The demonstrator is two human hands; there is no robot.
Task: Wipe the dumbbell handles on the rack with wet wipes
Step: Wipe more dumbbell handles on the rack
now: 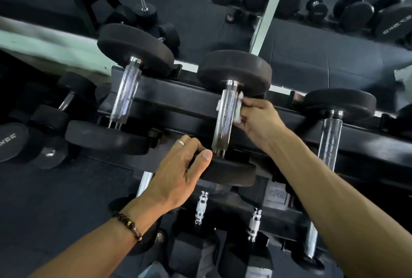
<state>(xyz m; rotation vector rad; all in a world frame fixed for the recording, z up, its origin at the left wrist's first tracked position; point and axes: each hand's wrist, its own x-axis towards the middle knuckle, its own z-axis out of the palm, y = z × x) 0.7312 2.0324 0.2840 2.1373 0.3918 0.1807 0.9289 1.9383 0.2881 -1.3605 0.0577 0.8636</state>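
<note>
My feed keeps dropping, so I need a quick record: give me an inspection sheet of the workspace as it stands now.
Surface: black rack, top tier holding three dumbbells; lower tier holds more.
Job's things: white wet wipe wrapped round the upper part of the middle dumbbell's handle; left handle and right handle bare.
Clutter: nothing seen.
Grips: right hand pinches the wipe; left hand grips the middle dumbbell's near head.
Cables: nothing seen.
Surroundings: mirror behind the rack, dark floor.
</note>
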